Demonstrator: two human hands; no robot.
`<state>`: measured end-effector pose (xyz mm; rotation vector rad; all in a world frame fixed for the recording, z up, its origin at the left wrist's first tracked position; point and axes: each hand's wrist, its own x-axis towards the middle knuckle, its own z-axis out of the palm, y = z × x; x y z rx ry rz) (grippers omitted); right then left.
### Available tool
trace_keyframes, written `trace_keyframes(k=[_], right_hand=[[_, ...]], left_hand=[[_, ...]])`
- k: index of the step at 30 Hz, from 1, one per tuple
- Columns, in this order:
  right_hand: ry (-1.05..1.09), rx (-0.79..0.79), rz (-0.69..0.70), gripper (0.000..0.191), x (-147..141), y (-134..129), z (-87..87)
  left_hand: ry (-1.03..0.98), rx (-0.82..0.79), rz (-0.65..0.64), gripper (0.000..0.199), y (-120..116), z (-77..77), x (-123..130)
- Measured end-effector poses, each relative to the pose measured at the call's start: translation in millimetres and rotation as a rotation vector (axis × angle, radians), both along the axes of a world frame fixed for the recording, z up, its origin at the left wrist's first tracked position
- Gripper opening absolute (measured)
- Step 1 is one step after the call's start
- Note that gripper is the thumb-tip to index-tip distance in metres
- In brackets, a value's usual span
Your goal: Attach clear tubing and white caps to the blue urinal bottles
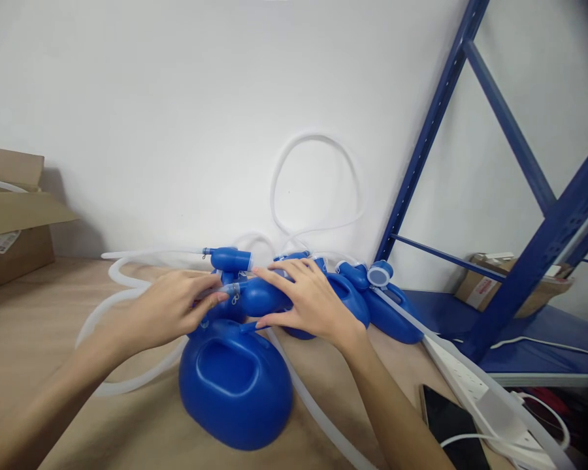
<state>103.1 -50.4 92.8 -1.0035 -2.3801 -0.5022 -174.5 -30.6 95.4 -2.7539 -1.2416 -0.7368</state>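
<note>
My left hand pinches the end of a translucent hose between thumb and fingers. That end is pushed onto the nozzle of a blue plastic spout piece, with a small wire hose clamp around the joint. Curled over the other side of the spout piece, my right hand grips it, its thumb near a blue tab below. Just under both hands rests a blue plastic bottle with a handle hole. Whether the spout piece is joined to this bottle is hidden.
More blue bottles with spouts and hoses lie behind, against the wall. A looped hose leans there. A cardboard box stands left. On the right are a phone, a power strip and a blue metal rack.
</note>
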Motion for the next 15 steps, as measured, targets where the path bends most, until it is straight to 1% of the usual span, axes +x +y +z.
trace_keyframes(k=[2,3,4,6,8,9,12,13,15], right_hand=[[0.055,-0.012,0.029,0.072,3,-8,8.0],[0.064,-0.052,0.049,0.066,3,-12,11.4],[0.057,-0.131,0.07,0.059,3,-15,13.8],[-0.009,-0.375,0.103,0.052,0,-20,14.2],[-0.091,-0.614,0.087,0.05,-7,-20,8.7],[-0.13,-0.688,0.063,0.05,-11,-17,4.4],[-0.234,-0.763,0.016,0.05,-22,-7,-9.4],[-0.256,-0.763,0.02,0.05,-24,-4,-13.1],[-0.267,-0.723,0.043,0.049,-27,1,-18.2]], left_hand=[[-0.015,0.005,0.075,0.047,-5,4.0,-1],[-0.026,0.008,0.112,0.047,-7,5.1,-1],[-0.035,0.007,0.14,0.047,-8,5.5,0],[-0.048,-0.003,0.171,0.046,-10,3.9,3],[-0.038,-0.044,0.177,0.046,-12,-1.0,9],[-0.026,-0.077,0.174,0.046,-12,-4.6,13],[0.013,-0.173,0.163,0.044,-16,-18.6,23],[0.022,-0.177,0.169,0.045,-19,-23.5,24],[0.025,-0.125,0.197,0.048,-26,-32.5,22]])
